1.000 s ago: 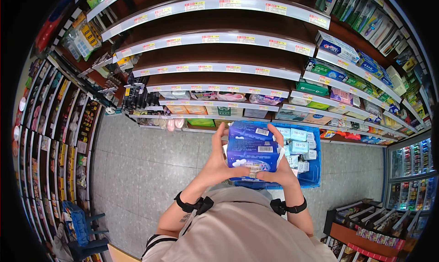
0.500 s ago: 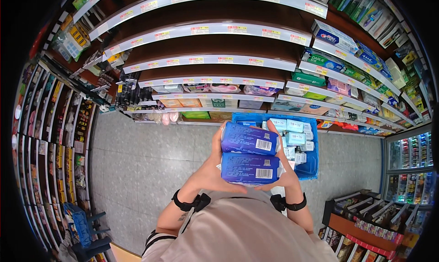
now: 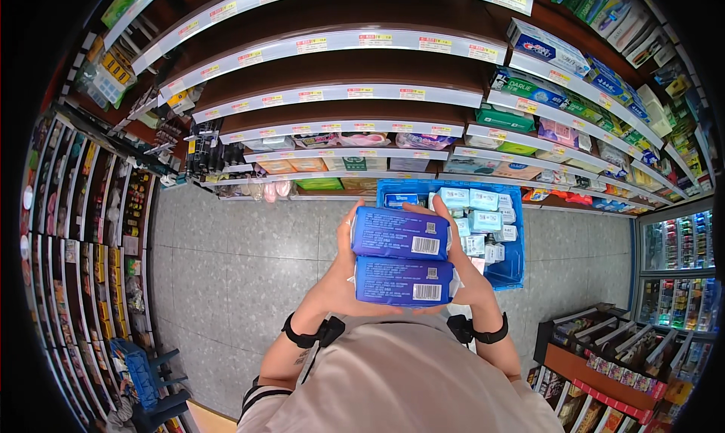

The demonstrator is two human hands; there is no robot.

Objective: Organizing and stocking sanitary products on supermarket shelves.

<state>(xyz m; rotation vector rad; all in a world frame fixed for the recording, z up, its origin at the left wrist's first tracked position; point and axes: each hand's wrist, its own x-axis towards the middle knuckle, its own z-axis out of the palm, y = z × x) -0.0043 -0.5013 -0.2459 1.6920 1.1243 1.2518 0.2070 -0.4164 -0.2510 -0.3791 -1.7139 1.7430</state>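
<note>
Two blue soft plastic-wrapped packs, an upper one (image 3: 400,231) and a lower one (image 3: 404,281), are held one against the other in front of my body. Each shows a white barcode and small pale print on the face toward me. My left hand (image 3: 337,280) is closed on their left ends, and my right hand (image 3: 467,282) grips the right ends, with some fingers hidden behind and beneath. Just beyond my right hand, a blue plastic crate (image 3: 513,263) stands on the floor, holding several light-blue and white packs (image 3: 485,221).
Ahead are wide brown shelves (image 3: 340,69) with price-tag strips; the lower ones hold wrapped packs. Toothpaste boxes (image 3: 547,48) fill the shelves at right. Shelving (image 3: 91,244) lines the left, near a blue stool (image 3: 136,372). A glass-door drinks cooler (image 3: 676,271) and low rack (image 3: 604,357) stand at right.
The two packs, held in both hands, have shifted slightly left in view and turned a little. The shelves and crate also sit slightly differently as the view moved. My grip looks the same.
</note>
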